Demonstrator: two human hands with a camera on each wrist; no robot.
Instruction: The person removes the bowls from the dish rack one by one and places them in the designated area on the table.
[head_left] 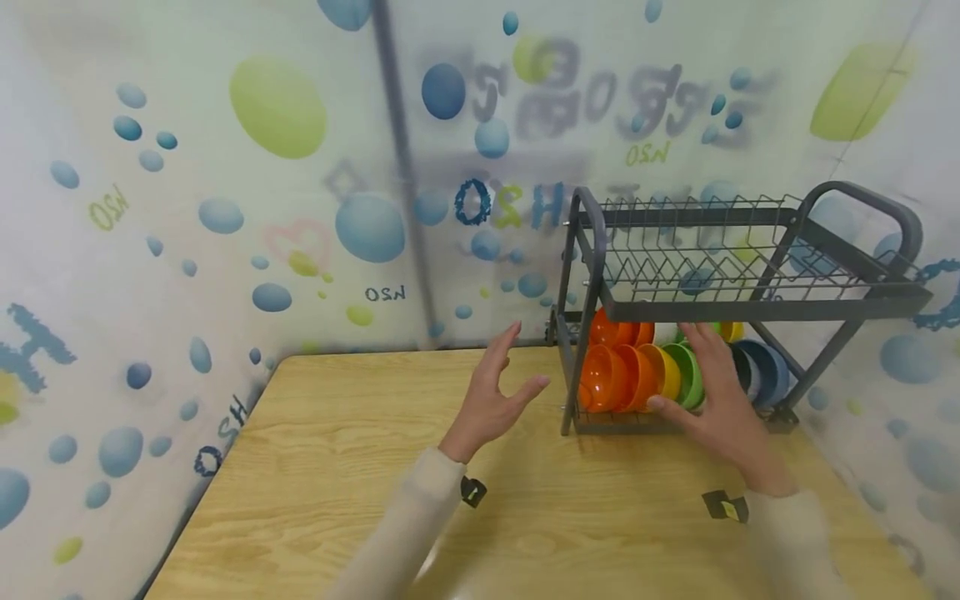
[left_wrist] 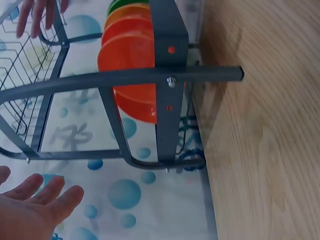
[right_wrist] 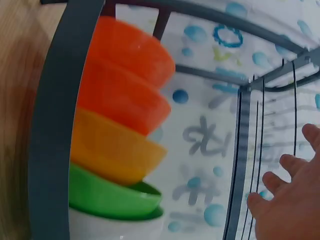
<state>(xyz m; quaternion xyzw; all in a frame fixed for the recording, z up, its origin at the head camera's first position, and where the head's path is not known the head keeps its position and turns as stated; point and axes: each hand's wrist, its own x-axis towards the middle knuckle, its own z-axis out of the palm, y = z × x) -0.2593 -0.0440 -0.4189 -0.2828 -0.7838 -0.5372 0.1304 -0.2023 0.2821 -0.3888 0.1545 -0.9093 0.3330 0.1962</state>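
A dark grey two-tier dish rack stands on the table with coloured bowls on its lower tier. An orange bowl, a yellow bowl, a green bowl and a blue bowl stand on edge in the front row. My right hand is raised before the rack, its fingers spread and holding nothing, hiding part of the row. To the left of the rack hovers my left hand, fingers extended with nothing in them. The left wrist view shows the rack's side frame beside that hand.
The upper wire tier of the rack holds nothing. A wooden table spreads out to the left and front. Behind it hangs a patterned curtain. More bowls sit in a second row behind the front one.
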